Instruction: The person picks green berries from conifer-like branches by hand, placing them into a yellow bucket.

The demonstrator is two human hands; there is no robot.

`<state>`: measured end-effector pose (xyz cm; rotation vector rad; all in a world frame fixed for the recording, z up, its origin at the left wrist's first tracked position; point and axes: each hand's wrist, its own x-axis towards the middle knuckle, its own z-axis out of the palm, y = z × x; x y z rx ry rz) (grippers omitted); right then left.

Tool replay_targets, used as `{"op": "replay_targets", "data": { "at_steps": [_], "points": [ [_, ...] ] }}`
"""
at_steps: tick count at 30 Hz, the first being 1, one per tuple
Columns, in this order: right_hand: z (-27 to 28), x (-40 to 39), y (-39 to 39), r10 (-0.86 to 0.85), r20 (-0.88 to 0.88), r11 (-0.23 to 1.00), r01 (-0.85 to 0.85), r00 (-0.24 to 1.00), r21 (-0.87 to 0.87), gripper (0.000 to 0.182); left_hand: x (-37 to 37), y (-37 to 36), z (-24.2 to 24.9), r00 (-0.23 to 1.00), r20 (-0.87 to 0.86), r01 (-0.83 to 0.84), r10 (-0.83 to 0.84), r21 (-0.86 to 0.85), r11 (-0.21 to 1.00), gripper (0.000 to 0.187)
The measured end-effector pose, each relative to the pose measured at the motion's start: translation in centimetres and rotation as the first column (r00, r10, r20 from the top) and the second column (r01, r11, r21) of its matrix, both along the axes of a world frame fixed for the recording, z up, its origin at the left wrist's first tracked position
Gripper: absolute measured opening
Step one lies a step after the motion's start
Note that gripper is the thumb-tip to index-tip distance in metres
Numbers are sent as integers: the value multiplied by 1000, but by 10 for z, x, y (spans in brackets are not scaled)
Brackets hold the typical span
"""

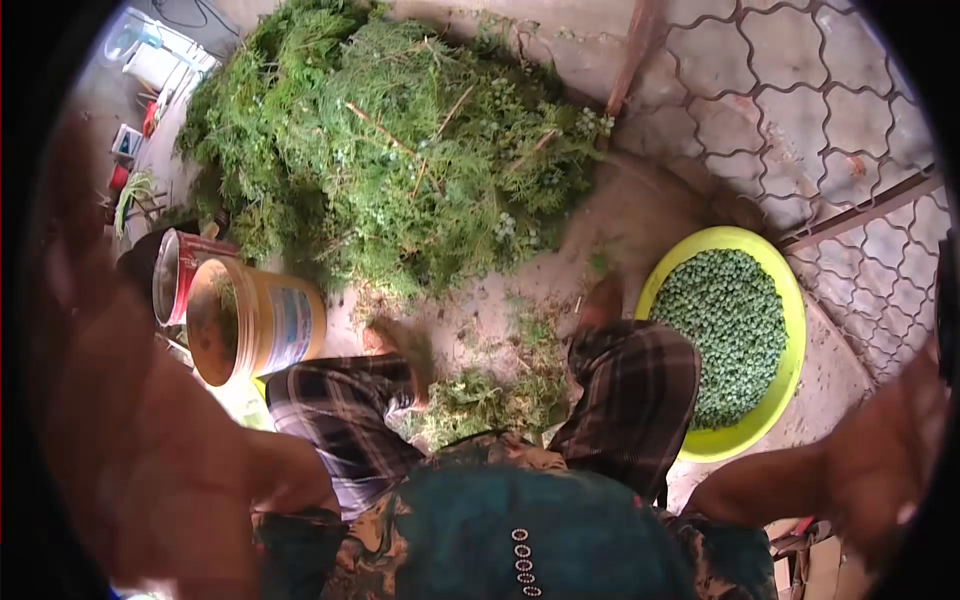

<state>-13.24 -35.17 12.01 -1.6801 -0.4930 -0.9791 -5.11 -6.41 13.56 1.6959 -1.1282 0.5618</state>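
Observation:
My left hand (150, 440) is raised close to the camera at the left edge, large and blurred, its fingers running into the dark rim of the view. On the opposite side my right hand (885, 455) is lifted the same way, also blurred, with its fingers cut off by the rim. I cannot tell what either hand holds. Below the right hand stands a yellow-green basin (733, 443) filled with small round green berries (725, 330). Ahead of my knees lies a big heap of leafy green branches (420, 150), with pale berries among the twigs.
A yellowish bucket (260, 320) leans on its side by my left knee, beside a red bucket (180, 275). Loose green sprigs (475, 405) lie between my feet. Wavy-jointed paving (790, 80) begins at the right, past a reddish-brown strip (860, 212).

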Motion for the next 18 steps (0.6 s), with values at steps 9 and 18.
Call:
{"op": "replay_targets", "data": {
  "at_steps": [9,18],
  "points": [
    [30,-13,-13,-116,93,993,117,989,-7,58,-27,29,31,925,9,-378,379,99,921,38],
    [48,-12,0,-138,117,990,135,983,36,51,-45,45,46,792,-18,-599,610,169,783,40]
  ]
}}
